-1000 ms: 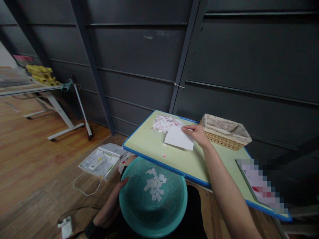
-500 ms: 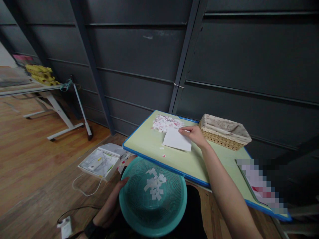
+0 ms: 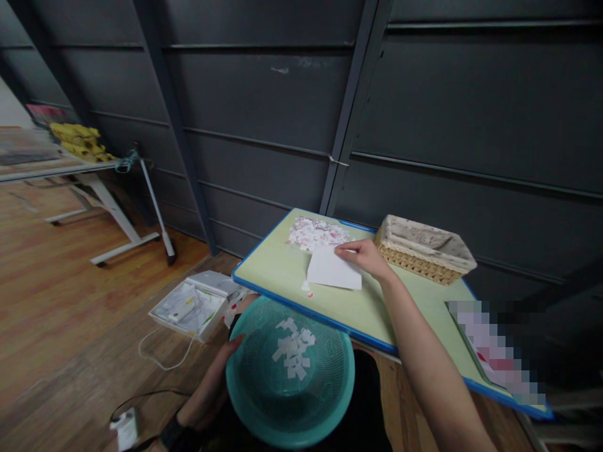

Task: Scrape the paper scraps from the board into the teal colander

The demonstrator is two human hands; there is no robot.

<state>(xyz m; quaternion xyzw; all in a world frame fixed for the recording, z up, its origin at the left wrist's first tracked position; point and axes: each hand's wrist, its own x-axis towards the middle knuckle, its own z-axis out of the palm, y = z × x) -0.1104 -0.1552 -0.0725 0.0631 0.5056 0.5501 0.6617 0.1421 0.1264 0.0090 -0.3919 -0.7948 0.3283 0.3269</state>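
Observation:
My right hand (image 3: 365, 256) pinches the upper right edge of a white sheet of paper (image 3: 333, 270) above the pale green tabletop (image 3: 277, 263). Behind the sheet lies a heap of white and pink paper scraps (image 3: 318, 232). A few small scraps (image 3: 307, 289) rest by its lower left corner. Down at my lap, my left hand (image 3: 219, 364) grips the left side of a teal plastic basket (image 3: 330, 408), most of its fingers hidden behind the wall. Several white paper pieces (image 3: 294, 348) lie inside the basket.
A cloth-lined wicker basket (image 3: 426, 251) stands at the table's back right. A blurred-out flat item (image 3: 494, 358) lies on the right end. On the floor to the left are an open white box (image 3: 188, 311) with a cable and a power strip (image 3: 125, 430). A dark panelled wall (image 3: 264, 94) rises behind.
My right hand and the sheet have shifted slightly left and lower, the sheet's near edge now closer to the small scraps. My left hand and the teal basket stay in place.

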